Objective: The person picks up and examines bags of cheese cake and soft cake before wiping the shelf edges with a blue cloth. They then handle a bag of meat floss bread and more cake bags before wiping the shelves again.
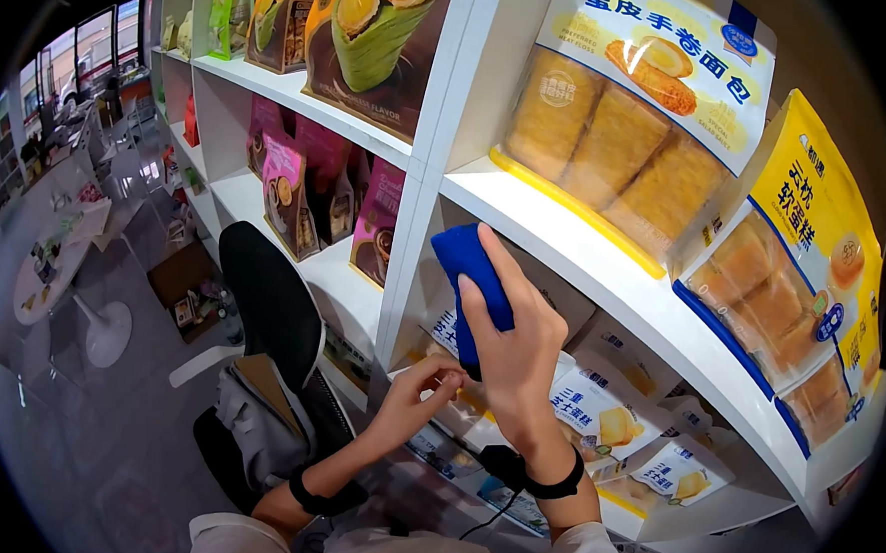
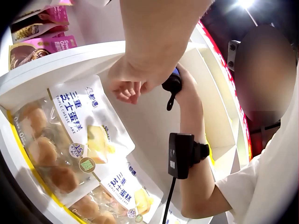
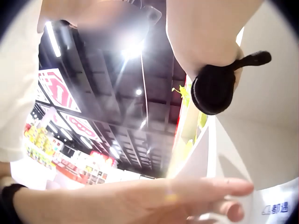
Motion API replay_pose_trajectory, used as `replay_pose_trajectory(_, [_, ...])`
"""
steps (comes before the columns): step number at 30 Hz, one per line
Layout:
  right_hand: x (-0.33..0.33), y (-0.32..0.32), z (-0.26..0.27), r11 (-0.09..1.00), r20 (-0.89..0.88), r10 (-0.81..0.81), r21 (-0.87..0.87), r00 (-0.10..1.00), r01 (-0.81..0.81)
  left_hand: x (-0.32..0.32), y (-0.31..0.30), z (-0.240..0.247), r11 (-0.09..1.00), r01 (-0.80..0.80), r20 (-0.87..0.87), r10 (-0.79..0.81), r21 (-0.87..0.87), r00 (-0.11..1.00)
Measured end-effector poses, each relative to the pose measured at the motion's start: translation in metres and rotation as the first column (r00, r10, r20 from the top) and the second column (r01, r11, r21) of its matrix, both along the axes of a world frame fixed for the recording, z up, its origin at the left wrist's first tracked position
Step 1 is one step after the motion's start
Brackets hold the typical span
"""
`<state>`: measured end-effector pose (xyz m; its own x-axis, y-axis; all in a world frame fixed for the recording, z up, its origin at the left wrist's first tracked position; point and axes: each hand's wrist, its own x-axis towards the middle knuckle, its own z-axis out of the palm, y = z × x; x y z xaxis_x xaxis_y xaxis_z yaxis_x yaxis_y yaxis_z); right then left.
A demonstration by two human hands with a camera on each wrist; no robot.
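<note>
My right hand (image 1: 520, 331) grips a compact folded umbrella (image 1: 468, 268) in a blue cover, held upright in front of the white shelf upright. Its black handle end (image 3: 212, 91) and short strap (image 3: 254, 59) stick out below the palm. Just beside that lower end is my left hand (image 1: 419, 387), fingers loosely bent with nothing between them. In the left wrist view the left hand (image 2: 125, 86) overlaps the shelf compartment, a little apart from the black handle (image 2: 173, 84). Bags of triple cheese cake (image 1: 601, 413) lie in the compartment behind both hands.
White shelving (image 1: 604, 255) curves around the right, with bread bags (image 1: 621, 136) and a yellow cake bag (image 1: 793, 285) on the upper board. Pink snack bags (image 1: 292, 194) fill cubbies at left. A black chair (image 1: 272, 288) holding a grey bag (image 1: 255, 417) stands close by on the left.
</note>
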<state>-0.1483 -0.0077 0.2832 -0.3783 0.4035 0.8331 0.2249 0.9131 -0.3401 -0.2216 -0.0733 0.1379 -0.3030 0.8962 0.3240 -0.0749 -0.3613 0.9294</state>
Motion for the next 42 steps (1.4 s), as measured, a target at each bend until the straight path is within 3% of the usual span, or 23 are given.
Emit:
replay_pose_trajectory(1, [0.007, -0.002, -0.006, 0.995, -0.012, 0.076, 0.065, 0.997, -0.075, 0.003, -0.001, 0.001, 0.998, -0.056, 0.056, 0.054, 0.028, 0.997])
replay_pose_trajectory(4, [0.027, -0.008, -0.024, 0.996, -0.009, 0.086, 0.008, 0.996, -0.086, 0.011, -0.009, 0.013, 0.964, -0.224, 0.188, 0.196, 0.141, 0.962])
replay_pose_trajectory(6, [0.044, -0.018, -0.032, 0.895, 0.029, 0.053, -0.446, 0.998, -0.034, 0.017, -0.012, 0.018, 0.968, -0.179, 0.217, 0.140, 0.173, 0.966])
replay_pose_trajectory(8, [0.058, -0.020, -0.032, 0.779, -0.012, 0.093, -0.622, 0.996, -0.081, 0.026, -0.010, 0.026, 0.969, -0.136, 0.251, 0.082, 0.206, 0.964])
replay_pose_trajectory(9, [0.066, -0.019, -0.038, 0.737, -0.074, 0.131, -0.660, 0.989, -0.147, 0.028, -0.011, 0.021, 0.985, -0.026, 0.278, -0.024, 0.173, 0.960])
replay_pose_trajectory(12, [0.084, -0.029, -0.050, 0.571, -0.258, 0.178, -0.759, 0.950, -0.313, 0.040, -0.004, 0.008, 0.990, 0.088, 0.281, -0.116, 0.114, 0.953])
replay_pose_trajectory(14, [0.098, -0.034, -0.054, 0.495, -0.296, 0.169, -0.799, 0.940, -0.341, 0.051, -0.008, 0.007, 0.985, 0.127, 0.261, -0.154, 0.119, 0.953])
replay_pose_trajectory(16, [0.108, -0.028, -0.068, 0.604, -0.254, 0.147, -0.742, 0.956, -0.291, 0.062, -0.014, 0.004, 0.976, 0.211, 0.302, -0.214, 0.046, 0.929])
replay_pose_trajectory(18, [0.113, -0.034, -0.066, 0.560, -0.275, 0.121, -0.774, 0.954, -0.294, 0.077, -0.018, -0.003, 0.969, 0.245, 0.366, -0.222, -0.017, 0.904])
replay_pose_trajectory(20, [0.122, -0.032, -0.070, 0.485, -0.287, 0.163, -0.810, 0.944, -0.330, 0.087, -0.024, 0.006, 0.973, 0.213, 0.388, -0.164, -0.086, 0.907])
replay_pose_trajectory(22, [0.128, -0.033, -0.085, 0.351, -0.361, 0.239, -0.834, 0.901, -0.427, 0.086, -0.032, 0.014, 0.958, 0.281, 0.367, -0.241, -0.058, 0.898])
replay_pose_trajectory(26, [0.143, -0.026, -0.112, 0.112, -0.447, 0.301, -0.861, 0.842, -0.497, 0.096, -0.037, -0.008, 0.941, 0.315, 0.372, -0.249, -0.128, 0.894])
replay_pose_trajectory(30, [0.158, -0.033, -0.113, 0.069, -0.474, 0.290, -0.856, 0.831, -0.512, 0.114, -0.045, -0.015, 0.935, 0.332, 0.502, -0.230, -0.124, 0.834])
replay_pose_trajectory(34, [0.176, -0.035, -0.112, -0.147, -0.575, 0.292, -0.816, 0.764, -0.558, 0.134, -0.053, -0.014, 0.968, 0.251, 0.523, -0.206, -0.016, 0.827])
replay_pose_trajectory(36, [0.181, -0.040, -0.123, -0.205, -0.609, 0.234, -0.793, 0.758, -0.574, 0.140, -0.061, -0.013, 0.973, 0.212, 0.497, -0.139, -0.094, 0.856])
replay_pose_trajectory(38, [0.186, -0.042, -0.130, -0.170, -0.598, 0.268, -0.801, 0.755, -0.574, 0.142, -0.064, -0.021, 0.958, 0.197, 0.481, -0.075, -0.208, 0.874])
replay_pose_trajectory(42, [0.192, -0.041, -0.143, -0.121, -0.538, 0.328, -0.839, 0.777, -0.530, 0.137, -0.063, -0.027, 0.968, 0.177, 0.414, -0.090, -0.176, 0.906])
